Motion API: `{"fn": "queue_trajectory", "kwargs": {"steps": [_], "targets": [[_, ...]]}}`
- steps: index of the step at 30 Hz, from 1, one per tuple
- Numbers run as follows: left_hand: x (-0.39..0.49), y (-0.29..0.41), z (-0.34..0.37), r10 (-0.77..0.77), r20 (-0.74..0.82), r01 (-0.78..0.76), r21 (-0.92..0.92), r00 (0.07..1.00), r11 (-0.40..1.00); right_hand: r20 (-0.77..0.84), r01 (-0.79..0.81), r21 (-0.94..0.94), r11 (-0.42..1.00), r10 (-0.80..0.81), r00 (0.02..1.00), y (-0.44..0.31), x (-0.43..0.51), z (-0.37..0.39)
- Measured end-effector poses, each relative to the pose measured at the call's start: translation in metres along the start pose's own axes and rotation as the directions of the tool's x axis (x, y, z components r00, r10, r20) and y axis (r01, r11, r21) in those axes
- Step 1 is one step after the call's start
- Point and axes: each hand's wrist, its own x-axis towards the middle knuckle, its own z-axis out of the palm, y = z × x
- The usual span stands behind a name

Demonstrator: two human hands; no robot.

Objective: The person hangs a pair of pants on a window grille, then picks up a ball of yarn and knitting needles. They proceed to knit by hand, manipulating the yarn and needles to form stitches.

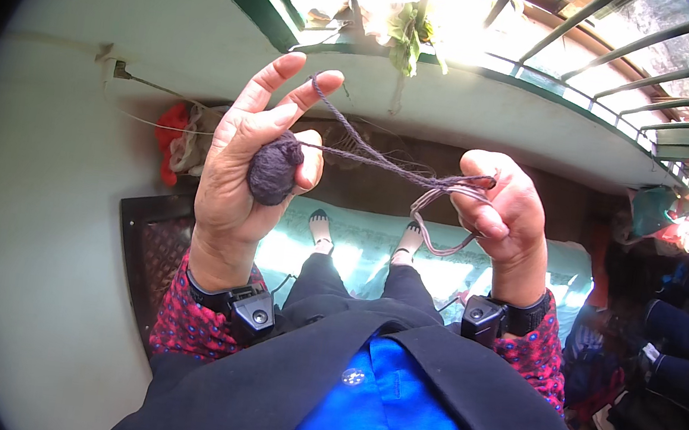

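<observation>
My left hand [239, 168], raised in front of me, holds a small ball of dark purple-grey yarn [273, 170] against the palm. Its thumb and lower fingers press on the ball, while two upper fingers stick up apart. From one raised fingertip a yarn strand [346, 124] slants down to the right, and a second strand runs across from the ball. Both meet at my right hand [508, 210], whose curled fingers grip the gathered strands. A paler mauve yarn loop [424, 225] dangles below that hand. What lies inside the right fist is hidden.
A barred window [570, 36] with leafy greens [409, 37] runs along the top. At left, a plug [117, 69] and cable hang by the wall. My feet stand on a pale green patterned cloth [359, 249]. Another person's dark-clad legs [682, 351] are at right, below plastic bags [664, 215].
</observation>
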Motion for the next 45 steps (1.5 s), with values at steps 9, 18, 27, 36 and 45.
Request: {"fn": "queue_trajectory", "kwargs": {"steps": [9, 18, 27, 36, 45], "targets": [[-0.006, 0.006, 0.026, -0.065, 0.029, 0.068, -0.106, 0.997, 0.992, 0.016, 0.073, 0.001, 0.997, -0.073, 0.997, 0.002, 0.002, -0.005], [-0.001, 0.003, 0.067, -0.157, 0.022, 0.157, 0.025, 0.987, 0.987, -0.238, -0.015, -0.672, 0.74, -0.196, 0.951, 0.015, 0.003, 0.01], [0.004, -0.004, 0.08, -0.179, 0.055, 0.18, -0.019, 0.982, 0.983, -0.14, -0.017, -0.725, 0.689, -0.123, 0.982, 0.01, -0.004, 0.014], [0.014, -0.012, 0.085, -0.196, 0.083, 0.205, -0.125, 0.977, 0.971, 0.095, 0.029, -0.593, 0.805, 0.034, 0.995, 0.023, 0.006, 0.033], [0.024, -0.014, 0.035, -0.212, -0.024, 0.214, 0.143, 0.977, 0.966, 0.19, 0.287, -0.417, 0.862, -0.226, 0.955, 0.013, -0.01, 0.013]]}}
